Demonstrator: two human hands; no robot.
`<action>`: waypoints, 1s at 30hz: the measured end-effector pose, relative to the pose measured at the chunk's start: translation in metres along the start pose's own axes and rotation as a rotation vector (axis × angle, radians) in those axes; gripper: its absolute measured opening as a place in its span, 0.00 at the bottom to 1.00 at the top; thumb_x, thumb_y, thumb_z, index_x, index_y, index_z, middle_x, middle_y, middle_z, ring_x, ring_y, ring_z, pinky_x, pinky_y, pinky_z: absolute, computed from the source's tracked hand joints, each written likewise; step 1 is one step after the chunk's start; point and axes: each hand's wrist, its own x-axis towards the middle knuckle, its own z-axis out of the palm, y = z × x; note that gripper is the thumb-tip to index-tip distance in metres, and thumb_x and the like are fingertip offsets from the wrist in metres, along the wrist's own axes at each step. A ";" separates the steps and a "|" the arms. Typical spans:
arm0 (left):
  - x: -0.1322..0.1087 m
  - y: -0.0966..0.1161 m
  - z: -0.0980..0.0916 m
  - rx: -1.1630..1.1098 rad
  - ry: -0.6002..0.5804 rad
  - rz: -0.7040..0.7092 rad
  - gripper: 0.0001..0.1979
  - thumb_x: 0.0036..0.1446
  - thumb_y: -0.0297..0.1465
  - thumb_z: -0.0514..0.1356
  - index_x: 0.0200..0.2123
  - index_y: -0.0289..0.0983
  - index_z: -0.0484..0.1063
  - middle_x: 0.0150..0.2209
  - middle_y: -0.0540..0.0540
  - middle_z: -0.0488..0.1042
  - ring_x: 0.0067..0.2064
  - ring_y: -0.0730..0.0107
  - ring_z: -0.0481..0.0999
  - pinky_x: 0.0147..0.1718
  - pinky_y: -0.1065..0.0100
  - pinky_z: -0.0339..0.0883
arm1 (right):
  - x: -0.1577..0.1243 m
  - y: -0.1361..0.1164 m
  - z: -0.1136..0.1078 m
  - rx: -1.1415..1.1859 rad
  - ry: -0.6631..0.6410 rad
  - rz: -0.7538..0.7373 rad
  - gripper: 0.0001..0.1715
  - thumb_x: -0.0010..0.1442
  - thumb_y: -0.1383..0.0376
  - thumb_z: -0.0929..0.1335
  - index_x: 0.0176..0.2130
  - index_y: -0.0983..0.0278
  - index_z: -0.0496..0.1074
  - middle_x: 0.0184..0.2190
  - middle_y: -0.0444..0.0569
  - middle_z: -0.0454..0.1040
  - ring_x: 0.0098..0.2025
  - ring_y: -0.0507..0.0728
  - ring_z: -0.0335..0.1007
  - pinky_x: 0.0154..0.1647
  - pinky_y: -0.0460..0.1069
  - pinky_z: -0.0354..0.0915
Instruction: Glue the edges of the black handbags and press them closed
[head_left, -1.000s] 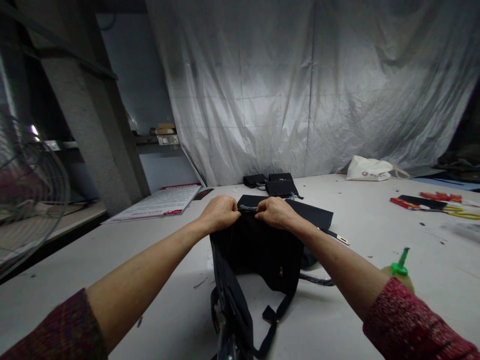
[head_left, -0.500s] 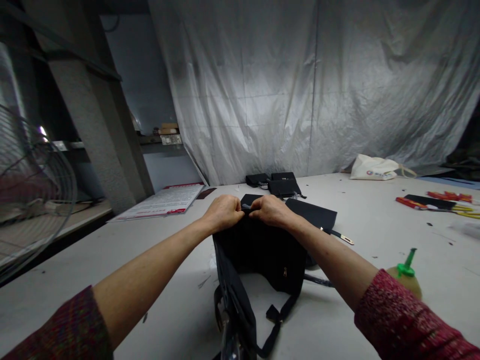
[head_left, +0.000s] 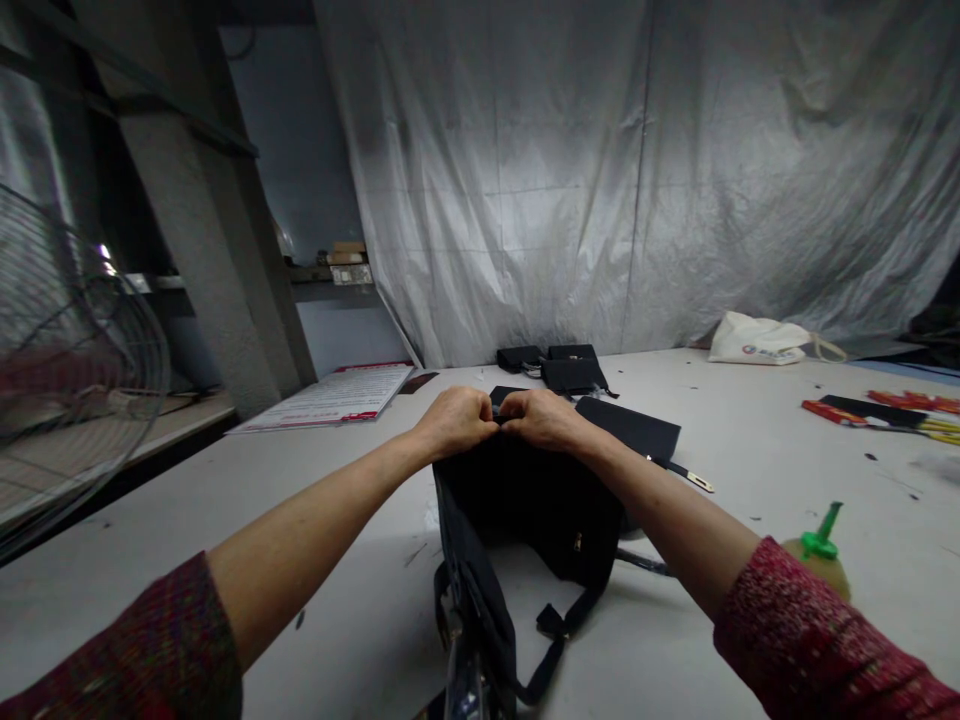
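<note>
A black bag (head_left: 540, 505) stands on the white table in front of me, its inner side and a small gold zip pull facing me. My left hand (head_left: 461, 422) pinches the bag's far upper edge. Right beside it, my right hand (head_left: 544, 418) grips the same edge, the two sets of fingertips nearly meeting. Between them a small greyish bit shows, too little to name. A black strap with a bow-shaped piece (head_left: 553, 622) hangs at the bag's near side. Behind my right wrist lies a flat black piece (head_left: 630, 428) with a gold-tipped strap.
Several black pouches (head_left: 571, 372) lie at the back of the table (head_left: 337, 560). To the right are a green-capped squeeze bottle (head_left: 819, 560), red-and-yellow items (head_left: 836, 412) and a white cloth bag (head_left: 757, 340). A printed board (head_left: 330, 398) and a wire fan guard (head_left: 97, 370) are at left.
The whole view has shifted slightly, so things appear a little further right. Both hands keep their hold on the bag's edge, their fingertips slightly closer together.
</note>
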 end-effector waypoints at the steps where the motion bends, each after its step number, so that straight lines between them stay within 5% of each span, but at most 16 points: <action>1: -0.001 -0.002 -0.001 -0.038 0.003 0.012 0.07 0.48 0.36 0.62 0.26 0.38 0.74 0.26 0.49 0.75 0.30 0.68 0.72 0.28 0.69 0.56 | 0.001 0.000 0.000 0.014 -0.014 -0.019 0.15 0.53 0.59 0.70 0.42 0.55 0.79 0.37 0.44 0.80 0.39 0.55 0.73 0.33 0.45 0.59; 7: -0.014 -0.030 0.001 -0.314 -0.061 -0.019 0.19 0.40 0.36 0.69 0.35 0.39 0.66 0.23 0.54 0.72 0.25 0.70 0.71 0.23 0.72 0.55 | 0.008 0.003 0.002 0.067 -0.037 -0.015 0.14 0.53 0.62 0.70 0.40 0.57 0.80 0.31 0.44 0.79 0.35 0.54 0.72 0.31 0.45 0.57; 13: -0.022 -0.041 0.000 -0.434 -0.141 -0.071 0.18 0.42 0.35 0.69 0.35 0.39 0.66 0.25 0.53 0.72 0.26 0.69 0.72 0.21 0.73 0.57 | 0.008 0.006 0.005 0.100 -0.062 -0.018 0.13 0.52 0.62 0.70 0.39 0.57 0.81 0.28 0.43 0.78 0.33 0.53 0.71 0.29 0.45 0.57; 20: -0.026 -0.035 -0.006 -0.285 -0.015 0.109 0.10 0.46 0.33 0.68 0.29 0.37 0.70 0.30 0.52 0.72 0.31 0.71 0.73 0.28 0.72 0.63 | 0.007 0.005 0.005 0.087 -0.019 0.005 0.14 0.52 0.61 0.71 0.40 0.56 0.81 0.28 0.44 0.78 0.33 0.54 0.71 0.30 0.45 0.57; 30: -0.029 -0.035 -0.010 -0.169 -0.002 0.210 0.04 0.49 0.28 0.66 0.32 0.39 0.76 0.33 0.52 0.74 0.33 0.73 0.73 0.35 0.72 0.64 | 0.006 0.006 0.006 0.093 -0.016 -0.030 0.13 0.52 0.62 0.70 0.39 0.56 0.81 0.27 0.43 0.77 0.32 0.53 0.70 0.29 0.45 0.56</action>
